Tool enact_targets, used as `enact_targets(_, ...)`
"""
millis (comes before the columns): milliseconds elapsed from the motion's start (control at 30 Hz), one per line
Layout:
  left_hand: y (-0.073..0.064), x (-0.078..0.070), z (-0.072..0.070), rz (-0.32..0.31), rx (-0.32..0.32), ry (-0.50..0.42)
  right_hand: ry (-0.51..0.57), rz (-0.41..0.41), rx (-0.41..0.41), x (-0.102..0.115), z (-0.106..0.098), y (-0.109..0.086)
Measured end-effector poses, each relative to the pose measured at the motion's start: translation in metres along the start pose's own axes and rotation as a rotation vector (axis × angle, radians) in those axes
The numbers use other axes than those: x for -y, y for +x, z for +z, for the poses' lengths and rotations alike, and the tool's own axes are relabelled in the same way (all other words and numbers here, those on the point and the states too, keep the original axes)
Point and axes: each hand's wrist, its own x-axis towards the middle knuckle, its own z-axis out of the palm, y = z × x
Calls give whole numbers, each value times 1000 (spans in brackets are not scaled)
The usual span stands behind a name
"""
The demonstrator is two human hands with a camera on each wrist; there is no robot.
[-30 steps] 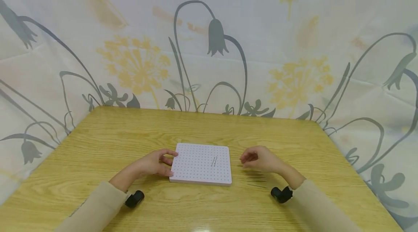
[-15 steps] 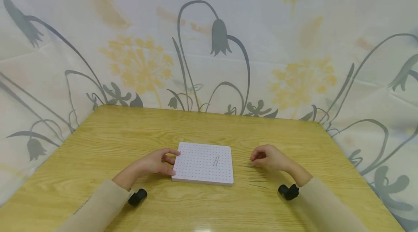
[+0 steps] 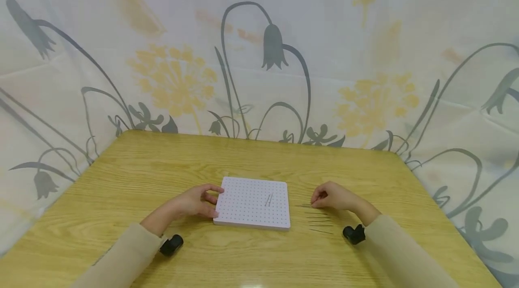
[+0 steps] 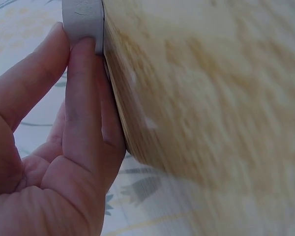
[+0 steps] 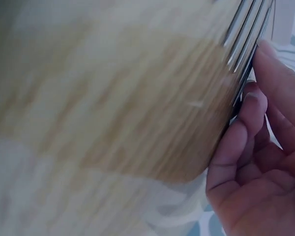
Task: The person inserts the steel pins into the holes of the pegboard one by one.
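Soft, even light fills the head view, which is slightly hazy, with faint shadows and a small white glare on the worktop at the bottom edge. Both wrist views are dimmer and cooler; there the worktop's grain is smeared, while the fingers look clearer. The right wrist view darkens toward its upper left corner.

Wood-grain table, flower-printed cloth behind it

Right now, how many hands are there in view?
2. The left hand touches the left edge of the white board; the right hand is at the thin rods on the table. No third hand shows.
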Motion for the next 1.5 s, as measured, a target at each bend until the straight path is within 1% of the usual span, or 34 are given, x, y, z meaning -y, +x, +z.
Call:
enact_targets(133,1,1,0,-1,-4,-3,-19,-4,28,4,-1,3)
enact_targets(300,1,1,0,0,2,-17,-32,-13,45,7,0,2)
enact_targets(500,1,2,0,-13,-1,-18,-48,12,73,8,0,4)
enact_targets(600,0,0,-1,-17,-4,-11,-32,13,87,10,0,5)
enact_targets(833,0,-1,0,-1,10,-18,56,124,82,7,-3,2)
enact_targets(1000,1,0,1,-10,1,-9,106,120,80,5,-4,-2)
enact_targets(1233,0,1,2,-9,1,-13,178,91,17,3,0,-6)
enact_targets(1300,-1,1,2,-9,1,-12,196,56,-11,5,2,-6)
enact_targets(1433,0,1,1,-7,-1,-4,179,-27,-89,14,6,-5)
enact_targets(1500,0,2,1,-7,-2,1,178,-41,-124,19,7,-4)
